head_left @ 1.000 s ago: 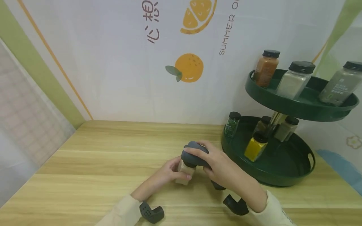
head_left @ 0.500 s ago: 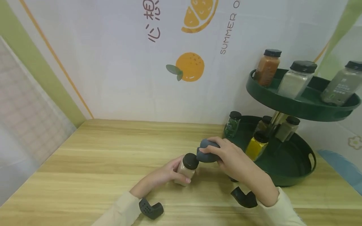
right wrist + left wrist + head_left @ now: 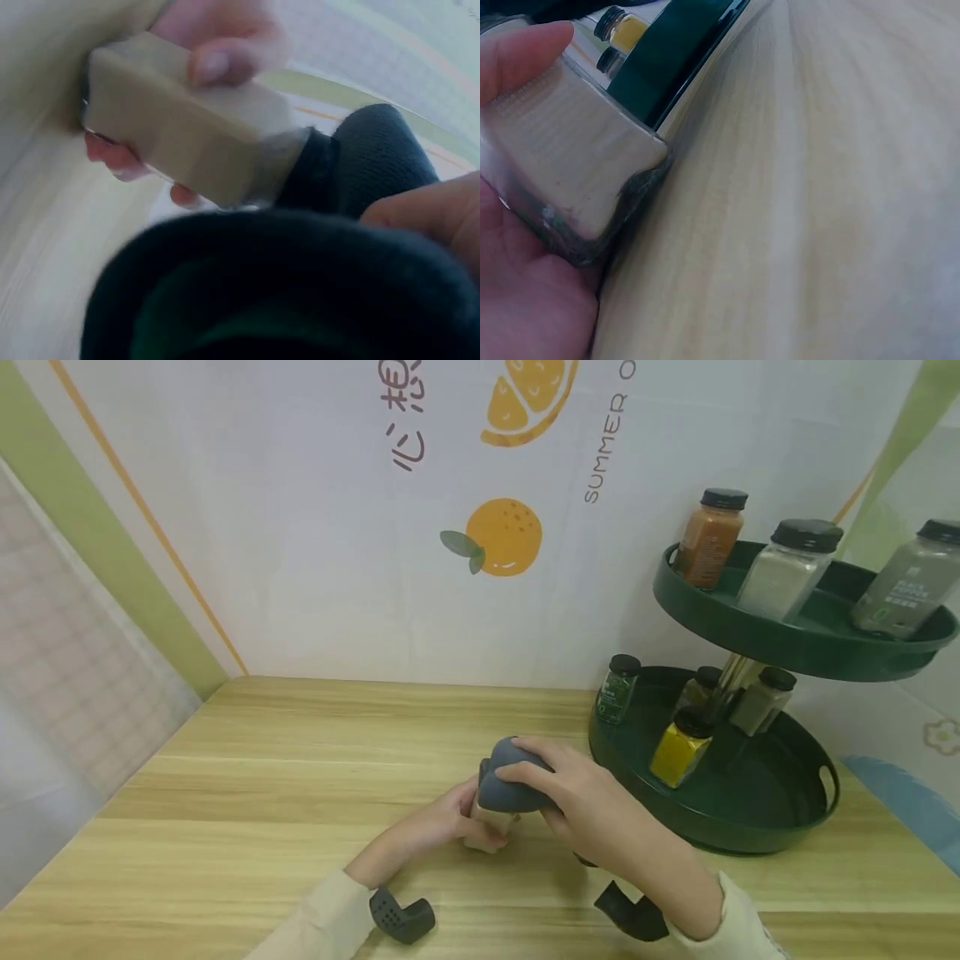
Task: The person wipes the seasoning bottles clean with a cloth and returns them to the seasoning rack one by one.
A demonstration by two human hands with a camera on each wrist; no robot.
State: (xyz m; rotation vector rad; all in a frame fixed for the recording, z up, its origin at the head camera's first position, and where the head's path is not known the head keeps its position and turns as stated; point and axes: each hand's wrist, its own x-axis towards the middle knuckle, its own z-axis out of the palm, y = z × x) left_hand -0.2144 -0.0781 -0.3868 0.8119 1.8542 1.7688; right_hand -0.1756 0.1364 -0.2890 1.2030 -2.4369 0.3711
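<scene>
My left hand [image 3: 442, 820] grips a square clear spice jar [image 3: 165, 124] of pale beige powder, tilted over the table. Its fingers and thumb wrap the jar's sides, as the right wrist view shows. In my right hand [image 3: 573, 789] is a folded dark blue-grey cloth [image 3: 512, 789], pressed against the jar's black lid [image 3: 309, 169]. From the head view the cloth covers the lid. The left wrist view shows the jar's base [image 3: 622, 217] close above the wood, though contact cannot be told.
A green two-tier round rack [image 3: 720, 818] stands at the right. Its upper tray [image 3: 795, 647] bears an orange jar [image 3: 708, 543] and other jars. On the lower tier are a yellow jar [image 3: 678, 756], a green jar [image 3: 618, 693] and more. A printed curtain [image 3: 337, 568] hangs behind the table [image 3: 300, 760].
The right hand with the cloth moved right, off the jar's lid, then came back left over it. The left hand kept hold of the jar in nearly the same place.
</scene>
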